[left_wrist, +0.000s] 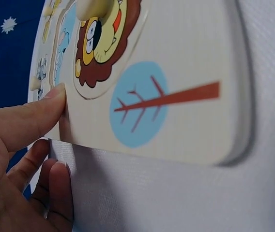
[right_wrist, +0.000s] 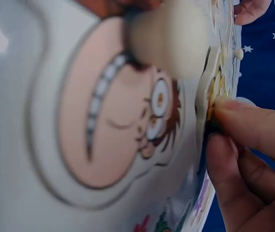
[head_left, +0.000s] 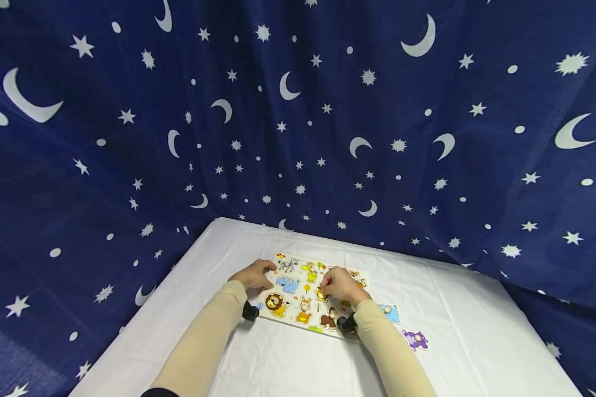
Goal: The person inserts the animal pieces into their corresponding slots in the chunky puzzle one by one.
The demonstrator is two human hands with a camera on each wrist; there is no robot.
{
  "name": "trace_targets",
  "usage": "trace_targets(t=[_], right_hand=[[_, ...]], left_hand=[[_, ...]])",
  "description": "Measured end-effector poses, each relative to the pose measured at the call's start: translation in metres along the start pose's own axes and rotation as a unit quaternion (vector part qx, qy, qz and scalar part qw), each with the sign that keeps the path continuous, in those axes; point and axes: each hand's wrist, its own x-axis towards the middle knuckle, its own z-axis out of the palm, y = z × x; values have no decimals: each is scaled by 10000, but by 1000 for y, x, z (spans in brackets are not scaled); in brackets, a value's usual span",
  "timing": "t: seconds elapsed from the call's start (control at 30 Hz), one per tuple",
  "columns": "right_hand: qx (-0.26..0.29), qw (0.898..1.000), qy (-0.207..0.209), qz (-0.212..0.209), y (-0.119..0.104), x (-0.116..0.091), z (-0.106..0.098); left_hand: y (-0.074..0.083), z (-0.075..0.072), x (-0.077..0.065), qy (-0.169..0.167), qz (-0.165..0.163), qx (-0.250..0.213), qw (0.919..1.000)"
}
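A wooden puzzle board (head_left: 290,321) with animal pictures lies on the table. My left hand (head_left: 253,275) holds its left edge; in the left wrist view the thumb (left_wrist: 55,99) rests on the board's edge, with other fingers curled beside it. With thumb and fingertips, my right hand (head_left: 341,284) pinches a yellow animal puzzle piece (head_left: 321,295) over the middle of the board. In the right wrist view that piece (right_wrist: 203,99) stands slightly raised, its knob hidden by the fingers. Nearby are the lion piece (head_left: 275,304), the kangaroo piece (head_left: 303,311) and the monkey piece (right_wrist: 99,130).
Right of the board lie a loose blue animal piece (head_left: 390,313) and a purple animal piece (head_left: 415,339). Knobs stick up from pieces on the board. A white cloth covers the table (head_left: 457,309), and a dark blue curtain (head_left: 298,110) with moons and stars hangs behind it.
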Motion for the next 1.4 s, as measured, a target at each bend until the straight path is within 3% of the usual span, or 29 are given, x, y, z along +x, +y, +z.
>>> trace_targets(t=[0.13,0.6,0.8,1.07,1.4], right_hand=[[-299,9996,9,14,-2,1,-3],[-139,9998,99,-35,2,-4,-1],[-172,9994,157,-255,7,-12,0],[-167,9987,335,-350,11,-27,-21],[240,9988,430,29,29,-46,-49]], left_hand=[[3,1,2,-32,66,-1,10000],[3,2,1,-44,48,36,10000],[0,5,0,-68,87,148,9998],[-1,7,2,-63,84,60,9999],[1,2,2,-35,71,145,9999]])
